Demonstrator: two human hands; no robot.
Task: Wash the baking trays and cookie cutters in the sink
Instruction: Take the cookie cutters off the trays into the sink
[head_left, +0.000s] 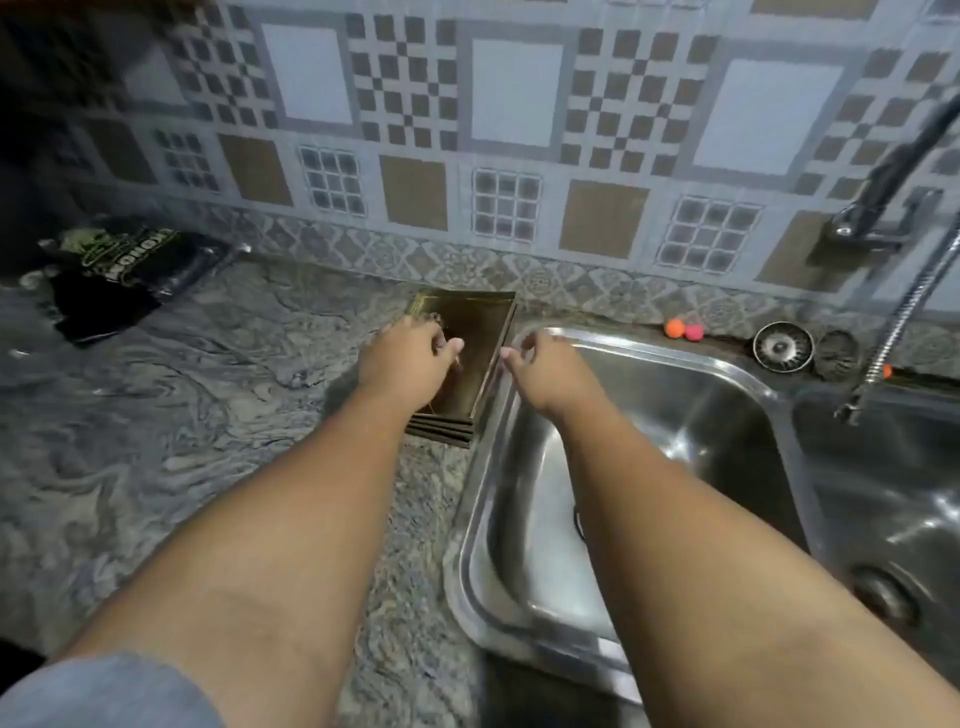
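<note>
Wide marbled desk (208, 415) on my left, steel sink (675, 415) on my right, and the left basin looks dry and bare: no water running from the tap (883, 197), nothing soaking. So the washing has not begun, by my reckoning; this is the very first fetch.

The baking trays (472, 322) sit as a nested gold stack on the desk, hard against the sink's left rim, near the tiled wall. I count at least 3 edges at the near end. Cookie cutters? None that I can spot.

Both arms are out. My left grip (410, 358) is over the stack's left side, fingers curled, thumb pointing inward. My right grip (545, 369) hovers at the right rim, half over the basin, fingers bent. The blur hides the contact, so I cannot tell if either grip has closed on metal.

Left to do: lift the stack across, wet, scrub, rinse everything.

Small stuff: a black packet (119, 270) far left, a strainer (783, 347) and 2 little balls (684, 330) behind the sink.
</note>
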